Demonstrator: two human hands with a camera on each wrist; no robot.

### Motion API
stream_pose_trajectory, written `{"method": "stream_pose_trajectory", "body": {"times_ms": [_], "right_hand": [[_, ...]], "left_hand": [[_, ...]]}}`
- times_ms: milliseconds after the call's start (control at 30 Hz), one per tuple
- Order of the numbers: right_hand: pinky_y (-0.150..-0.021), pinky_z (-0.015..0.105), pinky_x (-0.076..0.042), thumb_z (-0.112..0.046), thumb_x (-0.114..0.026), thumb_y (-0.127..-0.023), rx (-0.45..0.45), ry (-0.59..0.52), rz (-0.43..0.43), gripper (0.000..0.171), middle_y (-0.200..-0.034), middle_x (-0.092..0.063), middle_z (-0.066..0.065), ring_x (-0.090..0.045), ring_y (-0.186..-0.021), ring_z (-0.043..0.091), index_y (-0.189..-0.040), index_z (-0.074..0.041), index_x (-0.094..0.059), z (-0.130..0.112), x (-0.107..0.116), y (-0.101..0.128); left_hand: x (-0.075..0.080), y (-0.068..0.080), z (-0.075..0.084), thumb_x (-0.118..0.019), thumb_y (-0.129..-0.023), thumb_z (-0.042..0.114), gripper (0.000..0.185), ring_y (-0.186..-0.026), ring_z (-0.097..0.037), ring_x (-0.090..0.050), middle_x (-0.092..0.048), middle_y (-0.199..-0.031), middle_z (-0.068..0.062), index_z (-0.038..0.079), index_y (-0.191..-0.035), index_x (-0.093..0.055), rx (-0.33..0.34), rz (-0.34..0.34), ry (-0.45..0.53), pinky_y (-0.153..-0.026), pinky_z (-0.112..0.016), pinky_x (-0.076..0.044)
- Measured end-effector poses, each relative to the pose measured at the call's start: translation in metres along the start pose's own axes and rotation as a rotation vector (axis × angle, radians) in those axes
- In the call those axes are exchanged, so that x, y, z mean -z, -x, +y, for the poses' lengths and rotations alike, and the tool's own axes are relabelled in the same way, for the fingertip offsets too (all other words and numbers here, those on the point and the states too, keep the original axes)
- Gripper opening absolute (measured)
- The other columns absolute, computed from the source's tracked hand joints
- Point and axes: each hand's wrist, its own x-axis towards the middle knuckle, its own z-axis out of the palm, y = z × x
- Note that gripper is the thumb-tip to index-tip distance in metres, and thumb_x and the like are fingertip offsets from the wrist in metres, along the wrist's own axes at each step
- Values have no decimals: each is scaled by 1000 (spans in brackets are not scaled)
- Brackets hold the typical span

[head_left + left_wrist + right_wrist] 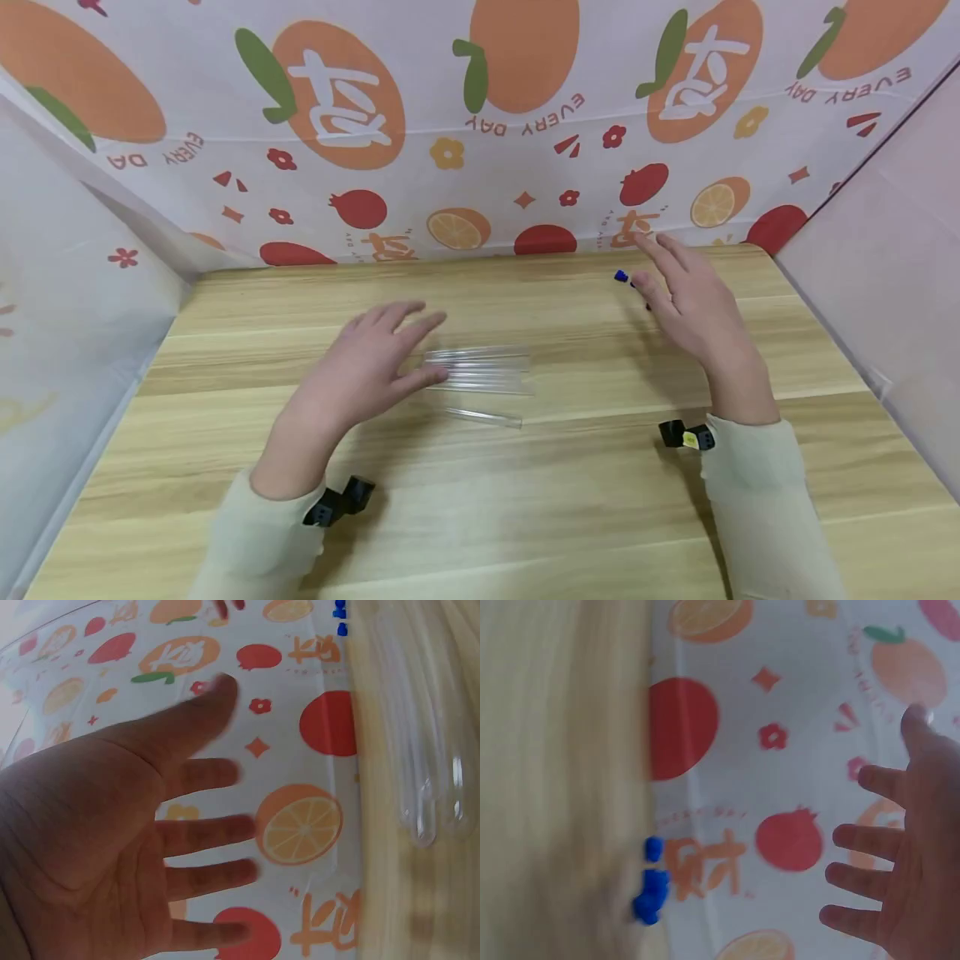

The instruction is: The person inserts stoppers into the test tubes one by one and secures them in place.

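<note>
Several clear test tubes (487, 371) lie side by side on the wooden table, with one more clear tube (483, 417) set slightly apart in front of them. In the left wrist view the rounded ends of the tubes (424, 825) show. My left hand (367, 362) hovers at the left end of the tubes, fingers spread and holding nothing. My right hand (693, 304) is over the far right of the table, its fingers extended and nothing in them. Small blue stoppers (652, 885) lie beside it; in the head view the hand partly hides these blue pieces (621, 276).
A white cloth with fruit prints (517, 167) hangs along the table's far edge. Pale cloth walls (885, 208) stand at both sides. A small black camera (341, 502) is strapped to the left wrist, another black camera (686, 436) to the right.
</note>
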Motion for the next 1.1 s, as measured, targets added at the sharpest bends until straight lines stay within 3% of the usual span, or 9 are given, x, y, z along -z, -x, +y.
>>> {"method": "stream_pose_trajectory", "body": {"times_ms": [133, 233, 333, 667, 900, 1100], "right_hand": [[-110, 70, -29, -51, -41, -104, -60, 40, -140, 60, -157, -33, 22, -30, -142, 48, -153, -18, -41, 12, -7, -1], [-106, 72, -32, -52, -49, -101, -106, 54, -272, 64, -158, -31, 24, -31, -141, 50, -153, -18, -40, 18, -13, -1], [-103, 72, -35, -50, -55, -99, -127, 48, -342, 66, -158, -30, 23, -36, -138, 49, -154, -18, -38, 22, -21, -2], [-110, 72, -26, -41, -58, -99, -169, 30, -416, 70, -161, -18, 29, -22, -144, 53, -158, -16, -30, 37, -38, -6], [-113, 68, -25, -39, -53, -102, -175, 44, -465, 68, -160, -19, 30, -23, -144, 52, -159, -14, -25, 44, -41, -4], [-113, 66, -28, -33, -52, -103, -161, 42, -475, 63, -158, -26, 29, -29, -142, 50, -156, -7, -30, 43, -43, -3]], "left_hand": [[-10, -2, 6, -74, -90, 39, 50, -114, -30, -62, -64, -126, -9, 13, -132, -64, -54, -76, 53, -99, -50, -50], [-18, -2, 10, -74, -90, 37, 44, -107, -25, -65, -67, -119, -6, 13, -126, -68, -63, -129, 64, -94, -45, -54], [-25, -3, 14, -76, -89, 34, 39, -102, -23, -66, -68, -113, -5, 14, -122, -70, -91, -147, 45, -89, -42, -55], [-43, -9, 26, -76, -89, 31, 25, -87, -18, -66, -68, -97, 1, 16, -108, -74, -218, -175, 19, -77, -38, -56], [-46, -12, 29, -76, -89, 27, 20, -82, -16, -64, -68, -93, 0, 16, -106, -73, -192, -250, 29, -74, -38, -55], [-48, -11, 30, -79, -85, 24, 16, -79, -17, -62, -65, -88, 2, 17, -98, -73, -191, -242, 13, -72, -37, -54]]}}
